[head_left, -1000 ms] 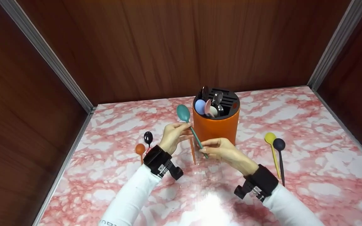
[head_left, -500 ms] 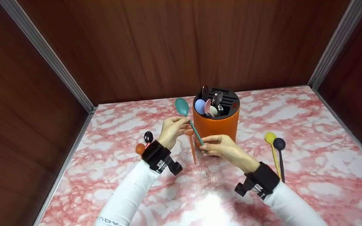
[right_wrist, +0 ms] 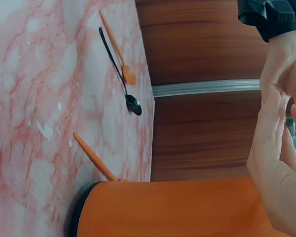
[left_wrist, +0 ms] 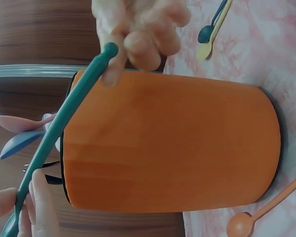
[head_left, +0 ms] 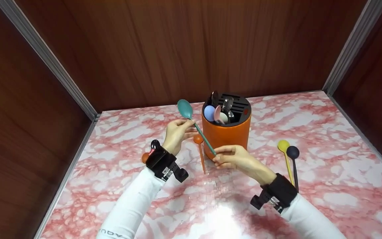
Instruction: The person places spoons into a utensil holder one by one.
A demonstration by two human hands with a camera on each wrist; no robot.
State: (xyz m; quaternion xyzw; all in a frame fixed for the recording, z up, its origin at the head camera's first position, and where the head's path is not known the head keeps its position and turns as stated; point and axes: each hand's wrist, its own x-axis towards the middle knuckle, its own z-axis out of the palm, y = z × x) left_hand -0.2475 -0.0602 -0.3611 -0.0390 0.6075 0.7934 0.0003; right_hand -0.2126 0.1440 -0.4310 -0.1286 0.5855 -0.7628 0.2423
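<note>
- Pinching the green spoon [left_wrist: 68,111] at its neck, next to the bowl: left hand [head_left: 175,134], thumb against fingers.
- Right hand [head_left: 235,158]: fingertips at the knobbed handle end; the pictures do not settle whether they pinch it or merely touch it.
- Green spoon position: raised above the table [head_left: 340,132], in front and to the left of the holder; tilted, bowl at upper left, handle sloping down to the right hand.
- Wrists: black straps [head_left: 160,162] over white sleeves [head_left: 134,199].
- Holder [head_left: 227,136]: orange cylinder, black slotted top, standing upright. Seated in the top: blue spoon [head_left: 209,113], pink spoon [head_left: 217,113], cream spoon [head_left: 223,118] and some dark, shiny utensils.
- Orange spoon [head_left: 198,139]: lying on the table just beside the holder, below the green spoon.
- Left area: black spoon [right_wrist: 133,104] and second orange spoon [right_wrist: 129,75], lying near each other, partly hidden behind the left wrist in the head view.
- Right area: yellow spoon [head_left: 283,145] and dark spoon [head_left: 292,152], lying side by side.
- Surround: brown wood-grain panels [head_left: 164,49], grey metal corner strips [head_left: 356,43].
</note>
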